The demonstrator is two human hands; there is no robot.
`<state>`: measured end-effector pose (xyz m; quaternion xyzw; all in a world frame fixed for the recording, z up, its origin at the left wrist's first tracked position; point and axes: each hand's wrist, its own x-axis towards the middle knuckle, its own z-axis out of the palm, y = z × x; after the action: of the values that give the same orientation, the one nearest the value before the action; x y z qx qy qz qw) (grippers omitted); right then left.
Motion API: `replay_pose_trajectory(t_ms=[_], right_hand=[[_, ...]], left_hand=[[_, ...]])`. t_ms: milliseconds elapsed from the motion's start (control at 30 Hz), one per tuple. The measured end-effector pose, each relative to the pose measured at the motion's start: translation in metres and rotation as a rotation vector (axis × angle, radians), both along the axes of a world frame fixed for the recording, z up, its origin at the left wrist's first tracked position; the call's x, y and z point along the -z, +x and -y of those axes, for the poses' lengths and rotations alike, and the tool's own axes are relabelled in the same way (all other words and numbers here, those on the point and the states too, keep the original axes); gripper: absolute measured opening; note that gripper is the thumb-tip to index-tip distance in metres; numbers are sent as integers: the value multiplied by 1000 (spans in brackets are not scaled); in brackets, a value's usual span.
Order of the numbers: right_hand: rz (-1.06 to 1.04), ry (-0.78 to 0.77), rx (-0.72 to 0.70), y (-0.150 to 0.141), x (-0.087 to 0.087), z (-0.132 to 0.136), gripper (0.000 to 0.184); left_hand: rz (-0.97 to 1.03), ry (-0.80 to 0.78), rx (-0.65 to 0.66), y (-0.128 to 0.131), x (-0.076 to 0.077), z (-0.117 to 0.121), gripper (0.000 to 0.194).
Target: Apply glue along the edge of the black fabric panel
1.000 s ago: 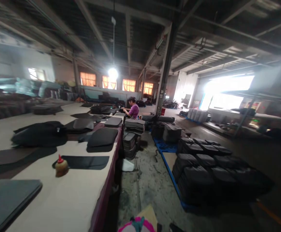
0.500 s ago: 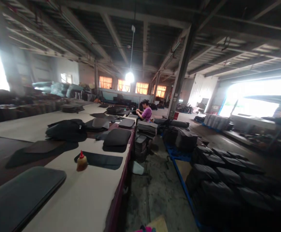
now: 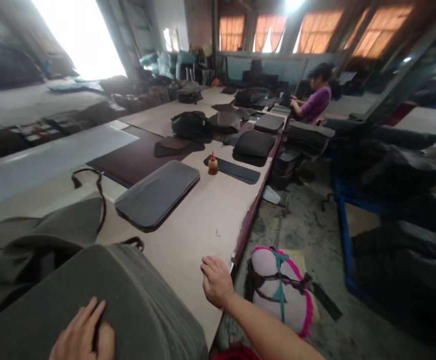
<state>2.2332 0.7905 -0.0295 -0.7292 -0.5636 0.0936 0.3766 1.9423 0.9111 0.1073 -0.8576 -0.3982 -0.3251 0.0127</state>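
Observation:
A thick stack of dark grey sheets [image 3: 101, 285] fills the lower left of the head view. My left hand [image 3: 85, 332] lies on top of it with fingers spread, holding nothing. At the table's right edge, my right hand [image 3: 217, 282] rests on or just over the pale tabletop [image 3: 191, 245]. Its fingers are slightly bent, and nothing shows in them. Farther along lies a flat pile of grey rounded panels [image 3: 160, 192]. Behind that stands a bottle of amber liquid with a red nozzle [image 3: 212, 165], beside a dark flat strip [image 3: 236, 170].
A person in purple [image 3: 315, 102] works at the table's far right side. On the floor right of the table sits a padded stool with a pink-trimmed cover [image 3: 280, 287]. Black wrapped bundles [image 3: 409, 270] stand on the right. More dark pieces [image 3: 253, 145] lie along the table.
The view has tilted down and shifted left. Both my hands, the near grey stack and most of the padded seat have come into view. The bottle stays beside the strip.

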Motion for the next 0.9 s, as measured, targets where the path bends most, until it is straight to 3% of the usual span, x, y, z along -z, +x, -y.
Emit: replay_pose_trajectory(t_ms=[200, 400, 667, 900], right_hand=[[49, 1, 14, -1, -7, 2, 48], [92, 26, 32, -2, -7, 1, 46], [133, 37, 57, -3, -7, 0, 48], [187, 12, 13, -1, -1, 2, 54]], left_hand=[[38, 17, -78, 14, -8, 10, 38], [79, 2, -86, 10, -3, 9, 36], [54, 93, -56, 9, 1, 4, 36], [55, 124, -57, 10, 3, 3, 32]])
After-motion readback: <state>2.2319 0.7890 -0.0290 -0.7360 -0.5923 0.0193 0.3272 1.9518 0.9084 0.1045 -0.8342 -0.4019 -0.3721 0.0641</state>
